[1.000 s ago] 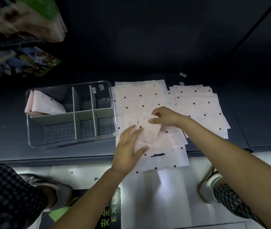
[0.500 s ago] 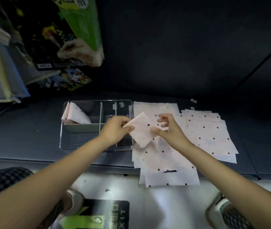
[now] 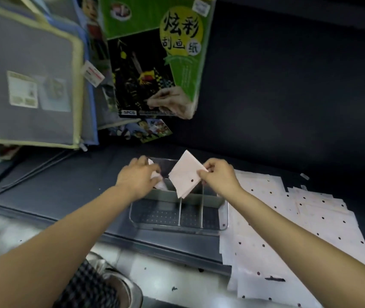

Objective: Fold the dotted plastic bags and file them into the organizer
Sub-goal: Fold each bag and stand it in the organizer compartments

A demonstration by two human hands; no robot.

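Observation:
My right hand pinches a folded dotted bag by its right corner and holds it tilted over the back of the clear organizer. My left hand reaches into the organizer's back-left compartment, fingers curled on the folded bags filed there, which it mostly hides. Flat dotted bags lie spread in overlapping sheets to the right of the organizer, some hanging over the shelf's front edge.
Grey dividers split the organizer into several compartments. Hanging above left are a green scratch-paper pack and grey zip folders. The dark shelf edge runs below the organizer; a shoe stands on the floor.
Both hands left the flat pile with the folded bag and moved left over the organizer. The left hand let go of it and went to the filed bags; the view tilted up.

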